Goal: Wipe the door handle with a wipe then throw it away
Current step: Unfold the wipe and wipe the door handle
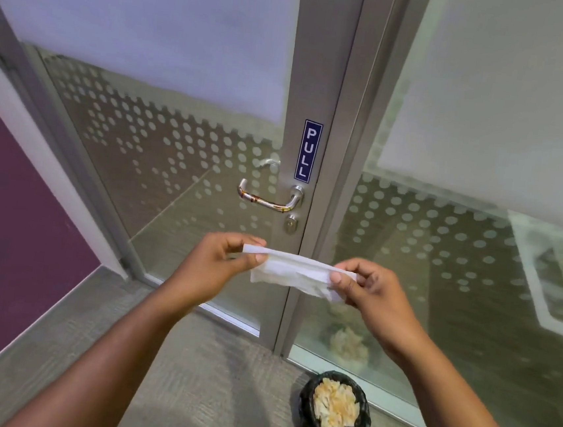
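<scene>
Head-level view, looking down at two bare forearms reaching toward a glass office door. White wipe (296,274) stretched flat between both hands, held in mid-air below the door handle and apart from it. Left hand (220,262) pinching the wipe's left end between thumb and fingertips, fingers curled around the edge. Right hand (365,290) pinching the right end the same way, thumb on the near side, so both grips closed on the wipe. Chrome lever door handle (267,198) above the hands, mounted on the door's grey metal frame (318,62), lever pointing left, with brownish streaks along its length. Round keyhole lock (291,224) just beneath the handle's base. Blue vertical sticker reading PULL (309,151) just above the handle on the same frame. Door glass (162,153) frosted across the top and dotted with a pale circle pattern lower down (a second handle faintly visible through it, on the far side). Small bin lined with a black bag (334,416) on the grey carpet at lower right, near the glass panel, filled with crumpled yellowish used wipes (335,409). Purple wall (7,221) at far left.
</scene>
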Demonstrator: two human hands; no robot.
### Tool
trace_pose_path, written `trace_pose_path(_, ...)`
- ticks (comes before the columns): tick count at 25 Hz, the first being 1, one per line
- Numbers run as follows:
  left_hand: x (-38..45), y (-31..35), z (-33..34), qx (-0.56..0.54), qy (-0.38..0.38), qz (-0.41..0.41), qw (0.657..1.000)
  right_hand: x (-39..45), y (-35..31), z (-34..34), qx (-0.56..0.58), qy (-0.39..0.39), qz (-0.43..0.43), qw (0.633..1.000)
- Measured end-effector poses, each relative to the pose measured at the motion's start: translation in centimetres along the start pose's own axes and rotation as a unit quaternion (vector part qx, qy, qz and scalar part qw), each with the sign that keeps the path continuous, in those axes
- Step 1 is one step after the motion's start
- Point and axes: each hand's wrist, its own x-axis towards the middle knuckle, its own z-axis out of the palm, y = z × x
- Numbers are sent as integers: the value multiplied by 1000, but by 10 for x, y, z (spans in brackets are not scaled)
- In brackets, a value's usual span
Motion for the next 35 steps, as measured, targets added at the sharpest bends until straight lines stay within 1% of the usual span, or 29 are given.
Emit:
trace_pose_path(2, 16, -2, -6, -71, 16, -21, 997, 19, 1, 2, 67, 4, 24, 997)
trace_pose_path(3, 22, -2, -8, -90, 32, -24, 995, 29, 1, 4, 85, 10, 28, 996)
trace_pose_path(5, 34, -5, -14, -104, 68, -26, 992, 47, 2, 9, 113, 19, 38, 993)
trace_pose_path(8, 50, -9, -25, -85, 104, -23, 991, 69, 5, 19, 134, 40, 49, 989)
trace_pose_path(11, 72, -15, -42, -53, 128, -17, 990, 89, 9, 34, 83, 76, 32, 993)
trace_pose_path(15, 106, -20, -64, -40, 160, -33, 986, 115, 7, 58, 2, 136, -3, 991)
trace_pose_path(18, 136, -25, -77, -6, 151, -27, 988, 135, 2, 76, -57, 187, -21, 981)
trace_pose_path(23, 182, -40, -85, 29, 128, -26, 991, 161, 3, 97, -142, 260, -10, 955)
trace_pose_path(25, 192, -45, -88, 32, 121, -29, 992, 167, 7, 102, -187, 273, -3, 944)
trace_pose_path(28, 200, -54, -95, 50, 95, -27, 994, 167, 13, 105, -252, 263, 14, 931)
trace_pose_path(30, 200, -56, -102, 85, 83, -21, 993, 163, 16, 107, -313, 265, -1, 912)
trace_pose_path(31, 199, -55, -105, 140, 93, 5, 986, 160, 17, 110, -351, 273, -25, 896)
trace_pose_path(32, 199, -51, -108, 219, 119, 57, 967, 159, 17, 115, -384, 276, -65, 879)
trace_pose_path(33, 200, -46, -110, 297, 150, 132, 934, 159, 17, 123, -412, 267, -119, 863)
trace_pose_path(35, 210, -31, -112, 388, 201, 299, 848, 164, 17, 146, -476, 203, -214, 829)
